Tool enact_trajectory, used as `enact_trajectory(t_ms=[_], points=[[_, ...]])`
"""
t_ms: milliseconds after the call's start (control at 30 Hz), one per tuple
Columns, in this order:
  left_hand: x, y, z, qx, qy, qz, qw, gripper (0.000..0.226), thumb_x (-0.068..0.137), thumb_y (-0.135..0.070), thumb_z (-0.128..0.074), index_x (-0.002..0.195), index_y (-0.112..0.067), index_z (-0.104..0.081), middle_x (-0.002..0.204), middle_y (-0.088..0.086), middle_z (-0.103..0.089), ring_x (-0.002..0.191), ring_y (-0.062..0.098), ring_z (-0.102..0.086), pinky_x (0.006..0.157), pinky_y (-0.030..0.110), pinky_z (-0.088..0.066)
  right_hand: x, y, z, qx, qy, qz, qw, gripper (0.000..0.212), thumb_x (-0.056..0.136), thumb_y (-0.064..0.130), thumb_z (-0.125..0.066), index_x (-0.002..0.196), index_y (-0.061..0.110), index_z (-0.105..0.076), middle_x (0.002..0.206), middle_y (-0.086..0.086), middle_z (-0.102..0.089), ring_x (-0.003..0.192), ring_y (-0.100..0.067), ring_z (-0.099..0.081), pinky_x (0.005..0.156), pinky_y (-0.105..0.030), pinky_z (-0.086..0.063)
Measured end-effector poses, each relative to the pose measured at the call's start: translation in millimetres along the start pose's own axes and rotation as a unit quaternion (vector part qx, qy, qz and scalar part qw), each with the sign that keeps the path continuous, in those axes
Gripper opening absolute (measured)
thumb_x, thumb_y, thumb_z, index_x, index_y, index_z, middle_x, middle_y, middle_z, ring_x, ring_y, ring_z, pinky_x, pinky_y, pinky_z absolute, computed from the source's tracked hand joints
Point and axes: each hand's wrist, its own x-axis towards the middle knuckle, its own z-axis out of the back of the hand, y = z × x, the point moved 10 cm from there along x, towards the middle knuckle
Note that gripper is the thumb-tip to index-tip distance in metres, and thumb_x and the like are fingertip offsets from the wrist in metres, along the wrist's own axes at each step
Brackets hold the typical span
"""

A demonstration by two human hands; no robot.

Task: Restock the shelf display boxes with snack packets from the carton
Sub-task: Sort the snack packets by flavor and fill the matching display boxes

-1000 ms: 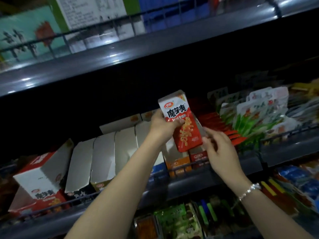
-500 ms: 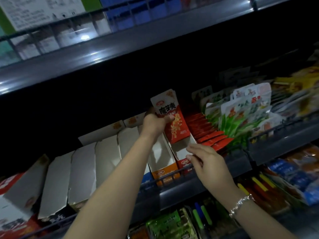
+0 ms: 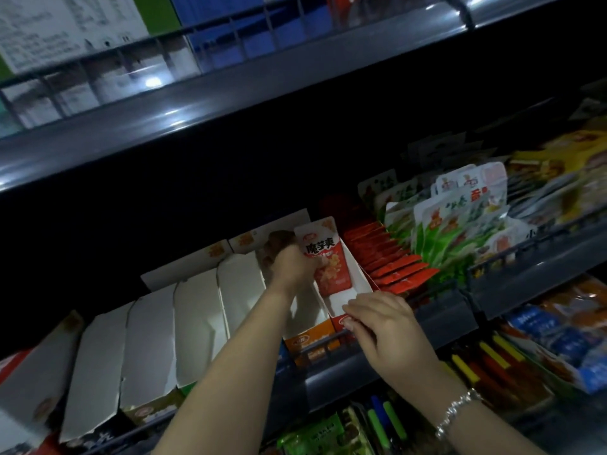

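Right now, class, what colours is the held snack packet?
White top, red lower part, in the head view: snack packet.

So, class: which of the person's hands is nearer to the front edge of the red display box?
Right. The right hand touches the red display box at its front edge; the left hand grips the snack packet farther back.

We reach both bare forearms up toward the display box point(image 3: 341, 292). Our left hand point(image 3: 289, 264) pinches something just above its far end; our right hand point(image 3: 381, 323), wrist in a bracelet, grips its near rim.
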Motion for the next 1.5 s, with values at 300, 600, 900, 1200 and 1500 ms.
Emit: enact_trajectory(t_ms=[300,600,900,1200,1500], points=[[14,3,16,0.079,-0.109,-0.031,0.990,0.066,0.077,-0.037,-0.066,0.133,-0.019,-0.036,0.132,0.016,-0.049,0.120,0.035,-0.050,0.094,0.044,-0.048,-2,-11,-6,0.035,0.013,-0.026,0.999,0.038,0.088,0.037,-0.044,0.103,0.017,-0.073,0.100,0.008,-0.070,0.102,-0.008,-0.059,0.093,-0.025,-0.038],[8,-9,19,0.087,-0.138,-0.081,0.983,0.066,0.088,-0.025,-0.063,0.145,-0.033,-0.030,0.137,0.015,-0.044,0.122,0.034,-0.048,0.096,0.042,-0.048,-3,-11,-5,0.058,0.002,-0.020,0.998,0.038,0.088,0.037,-0.046,0.104,0.016,-0.073,0.102,0.008,-0.070,0.103,-0.001,-0.053,0.094,-0.028,-0.040],[-49,-3,31,-0.022,-0.138,-0.089,0.986,0.050,0.095,-0.035,-0.056,0.137,-0.010,-0.045,0.135,0.013,-0.048,0.124,0.026,-0.047,0.102,0.035,-0.041,-13,-1,1,0.077,-0.006,0.007,0.997,0.041,0.088,0.040,-0.051,0.114,0.014,-0.068,0.119,0.003,-0.065,0.121,-0.005,-0.047,0.104,-0.031,-0.037],[-178,35,38,-0.055,-0.148,-0.158,0.975,0.031,0.098,-0.022,-0.049,0.129,-0.018,-0.054,0.125,-0.004,-0.052,0.117,0.010,-0.050,0.101,0.028,-0.041,-71,37,5,0.016,0.000,0.051,0.999,0.033,0.091,0.033,-0.053,0.113,0.014,-0.068,0.112,0.001,-0.068,0.108,-0.018,-0.061,0.094,-0.036,-0.047],[-298,174,-41,-0.139,-0.106,0.013,0.984,0.020,0.098,-0.015,-0.049,0.115,-0.021,-0.057,0.115,-0.002,-0.055,0.107,0.013,-0.056,0.097,0.030,-0.045,-201,62,-34,0.040,0.128,0.008,0.991,0.036,0.091,0.036,-0.049,0.111,0.014,-0.069,0.107,0.001,-0.070,0.100,-0.013,-0.058,0.090,-0.027,-0.045]])
